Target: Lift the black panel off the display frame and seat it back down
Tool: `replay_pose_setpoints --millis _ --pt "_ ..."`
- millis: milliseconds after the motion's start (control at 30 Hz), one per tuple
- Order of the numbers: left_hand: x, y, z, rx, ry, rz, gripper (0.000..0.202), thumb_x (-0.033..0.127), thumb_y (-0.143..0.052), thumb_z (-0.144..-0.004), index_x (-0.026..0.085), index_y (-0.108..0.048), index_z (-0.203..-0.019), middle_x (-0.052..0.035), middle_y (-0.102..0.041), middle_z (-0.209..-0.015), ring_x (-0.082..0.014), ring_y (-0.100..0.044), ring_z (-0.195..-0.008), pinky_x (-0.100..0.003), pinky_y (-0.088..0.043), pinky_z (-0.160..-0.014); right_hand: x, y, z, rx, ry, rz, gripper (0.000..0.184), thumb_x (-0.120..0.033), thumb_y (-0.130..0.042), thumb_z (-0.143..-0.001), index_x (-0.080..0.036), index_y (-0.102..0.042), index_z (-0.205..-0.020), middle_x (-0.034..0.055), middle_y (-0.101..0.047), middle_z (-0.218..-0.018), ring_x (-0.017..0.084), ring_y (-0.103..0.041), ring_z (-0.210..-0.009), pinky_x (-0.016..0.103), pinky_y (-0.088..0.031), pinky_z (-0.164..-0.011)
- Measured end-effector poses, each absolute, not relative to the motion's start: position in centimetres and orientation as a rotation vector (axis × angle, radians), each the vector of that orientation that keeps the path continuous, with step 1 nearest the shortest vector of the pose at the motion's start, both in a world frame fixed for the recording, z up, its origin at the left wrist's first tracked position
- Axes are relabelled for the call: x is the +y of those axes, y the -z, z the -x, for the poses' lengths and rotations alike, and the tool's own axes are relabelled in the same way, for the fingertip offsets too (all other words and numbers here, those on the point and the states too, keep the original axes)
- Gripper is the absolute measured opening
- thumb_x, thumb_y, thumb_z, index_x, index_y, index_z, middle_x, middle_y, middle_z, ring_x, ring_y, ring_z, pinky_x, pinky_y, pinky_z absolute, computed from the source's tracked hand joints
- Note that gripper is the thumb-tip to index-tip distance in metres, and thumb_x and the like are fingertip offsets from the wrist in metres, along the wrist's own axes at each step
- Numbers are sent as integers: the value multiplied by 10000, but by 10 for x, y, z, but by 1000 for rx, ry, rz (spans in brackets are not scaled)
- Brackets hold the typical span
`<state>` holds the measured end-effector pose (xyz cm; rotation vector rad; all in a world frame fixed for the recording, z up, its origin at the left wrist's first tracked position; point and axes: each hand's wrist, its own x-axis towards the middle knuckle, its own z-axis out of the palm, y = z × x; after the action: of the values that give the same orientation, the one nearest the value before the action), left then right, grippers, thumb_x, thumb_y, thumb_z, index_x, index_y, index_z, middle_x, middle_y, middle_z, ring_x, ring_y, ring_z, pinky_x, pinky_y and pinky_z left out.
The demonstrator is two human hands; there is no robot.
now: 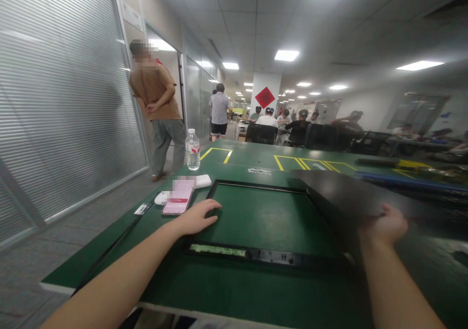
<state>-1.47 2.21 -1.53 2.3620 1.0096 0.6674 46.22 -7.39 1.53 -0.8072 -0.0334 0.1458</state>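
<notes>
Head view, near to far:

1. Two bare forearms reach out from the near edge over a green table (234, 295).
2. A black frame (256, 257) lies flat on the table between the arms. Its near rail carries a pale green strip, and the green table top shows through its open middle.
3. The left hand (197, 217) rests palm down on the frame's left rail. Its fingers are released, lying loosely across the rail and touching it, not closed around it.
4. The right hand (387, 225) is at the frame's right side, fingers grasping the near edge of a dark panel (340, 190). The panel is lifted and tilted, and covers the frame's far right corner.
5. Just left of the left hand lies a pink phone (179, 198), face up, with a white oblong block (202, 181) just beyond it.
6. Farther on, near the table's left edge, a clear water bottle (192, 149) stands upright.
7. Yellow lines (292, 162) mark boxes on the far part of the table.
8. A person in a brown shirt (157, 100) stands on the floor at the far left, beside a wall of blinds (54, 100).
9. Farthest back, seated people (268, 119) gather at tables below a pillar bearing a red diamond sign (264, 97).
</notes>
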Motion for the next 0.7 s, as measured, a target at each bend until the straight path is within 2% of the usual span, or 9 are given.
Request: replay_pose_setpoints --millis 133,467,700 --pt "24 16 16 985 -634 -2383 365 348 -632 -814 221 -720 -1144 -114 -675 -1293 -294 -596 -1222 -441 -402 -1103 -75 -14 -455 -71 -93 828 215 -96 -552 -607 -179 -563 -805 69 -648 -966 226 -639 -957 324 -540 -708" --pt "26 16 16 996 -588 -2394 384 400 -622 -824 227 -724 -1152 -121 -655 -1318 -309 -588 -1233 -444 -393 -1113 -70 6 -472 34 -247 1177 273 -168 -544 -648 -214 -570 -916 70 -659 -1013 238 -665 -872 336 -582 -581" --pt "29 19 17 975 -610 -2362 401 458 -644 -805 239 -739 -1127 -119 -662 -1309 -317 -586 -1239 -452 -382 -1124 -56 29 -494 102 -301 1126 268 -119 -546 -650 -215 -536 -900 39 -652 -1015 183 -672 -825 311 -603 -624"
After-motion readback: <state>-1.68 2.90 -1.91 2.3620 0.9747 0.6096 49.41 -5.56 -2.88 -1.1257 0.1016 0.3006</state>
